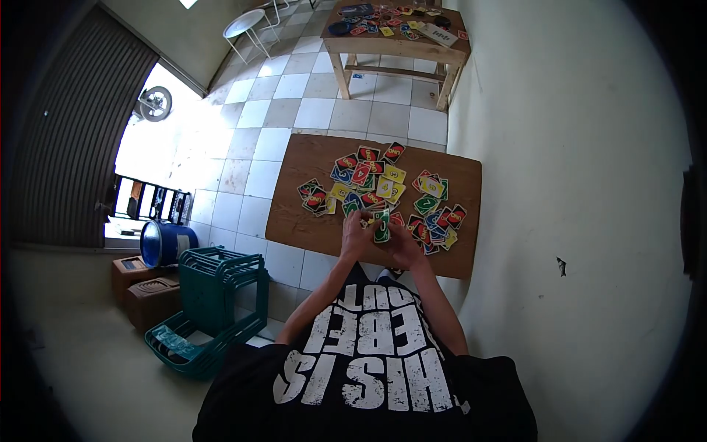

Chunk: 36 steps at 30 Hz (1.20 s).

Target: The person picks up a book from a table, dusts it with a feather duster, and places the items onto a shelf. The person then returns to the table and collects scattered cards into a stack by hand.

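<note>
Both hands are close together over the near edge of the wooden table. My right hand (401, 245) has its fingers closed around a green card (381, 227), which stands tilted between the two hands. My left hand (356, 230) is beside that card's left edge with its fingers bent together; what they hold, if anything, is too small to make out. Just beyond the hands lies a loose heap of UNO cards (361, 174). A smaller pile (315, 197) is at the left, and more cards (429, 186) are spread at the right.
The wooden table (294, 225) is in front of me. Farther off, a second table (398, 48) bears scattered cards. Stacked green plastic chairs (221, 295), a blue drum (166, 243) and brown boxes (151, 298) are at the left. A wall (560, 147) runs along the right.
</note>
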Tool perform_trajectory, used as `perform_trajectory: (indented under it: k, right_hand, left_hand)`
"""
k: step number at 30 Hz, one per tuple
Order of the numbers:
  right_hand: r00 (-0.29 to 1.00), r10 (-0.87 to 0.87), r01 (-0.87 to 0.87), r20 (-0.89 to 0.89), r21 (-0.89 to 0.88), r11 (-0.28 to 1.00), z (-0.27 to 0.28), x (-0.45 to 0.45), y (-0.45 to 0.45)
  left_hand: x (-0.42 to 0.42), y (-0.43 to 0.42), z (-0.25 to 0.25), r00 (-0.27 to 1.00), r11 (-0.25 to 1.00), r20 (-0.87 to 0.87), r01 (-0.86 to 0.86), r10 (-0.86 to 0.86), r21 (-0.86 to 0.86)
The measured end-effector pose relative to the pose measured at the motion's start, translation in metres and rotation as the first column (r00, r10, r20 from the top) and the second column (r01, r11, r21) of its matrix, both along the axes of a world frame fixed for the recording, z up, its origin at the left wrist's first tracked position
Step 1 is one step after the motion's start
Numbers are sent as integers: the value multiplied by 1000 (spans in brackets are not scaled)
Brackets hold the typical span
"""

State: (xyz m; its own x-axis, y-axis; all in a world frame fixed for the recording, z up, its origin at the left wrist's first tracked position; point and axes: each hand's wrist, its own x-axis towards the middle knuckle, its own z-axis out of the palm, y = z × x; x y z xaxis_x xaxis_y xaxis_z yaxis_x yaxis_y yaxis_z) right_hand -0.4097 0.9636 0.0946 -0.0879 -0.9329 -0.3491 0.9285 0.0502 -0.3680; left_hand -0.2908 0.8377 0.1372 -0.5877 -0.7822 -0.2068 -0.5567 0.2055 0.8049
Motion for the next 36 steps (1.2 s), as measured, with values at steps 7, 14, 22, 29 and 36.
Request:
perform_trajectory:
  k: [7, 14, 22, 29, 36]
  right_hand:
    - [996, -73, 74, -43, 23, 997, 6, -14, -20]
    - [997, -69, 69, -23, -27, 997, 19, -6, -54]
    - [979, -195, 195, 51, 3, 981, 43, 13, -74]
    - [940, -339, 329, 43, 151, 932, 37, 38, -80]
    - [913, -407, 404, -22, 185, 896, 36, 54, -88]
  left_hand:
    - [-5, -27, 55, 838, 828, -121, 484, -531, -283]
    - [-3, -73, 63, 817, 809, -93, 535, -569, -243]
    - [-4, -103, 61, 743, 779, -235, 601, -627, -177]
    - [-5, -121, 58, 657, 683, -187, 693, -730, -232]
    - [-1, -134, 50, 630, 652, -169, 729, -758, -208]
